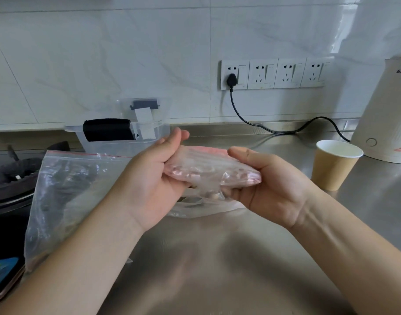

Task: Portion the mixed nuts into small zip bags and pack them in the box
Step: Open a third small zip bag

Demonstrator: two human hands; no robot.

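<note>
Two hands hold one stack of small zip bags (212, 167) above the steel counter (217, 258): the left hand (154, 185) cups its left end with fingers curled beneath and thumb stretched along the top, the right hand (270, 187) pinches its right end between thumb and curled fingers. One large clear zip bag (65, 201) lies to the left, touching the left forearm, and one clear plastic box (126, 130) with black latches stands behind it by the wall. At the right are one paper cup (336, 164), one white kettle (386, 114) and four wall sockets (272, 72), one of them with a black plug (231, 81).

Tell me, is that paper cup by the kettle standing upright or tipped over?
Upright. The paper cup stands on its base on the steel counter, open mouth facing up, beside the kettle. Whether anything is inside, I cannot tell.
</note>
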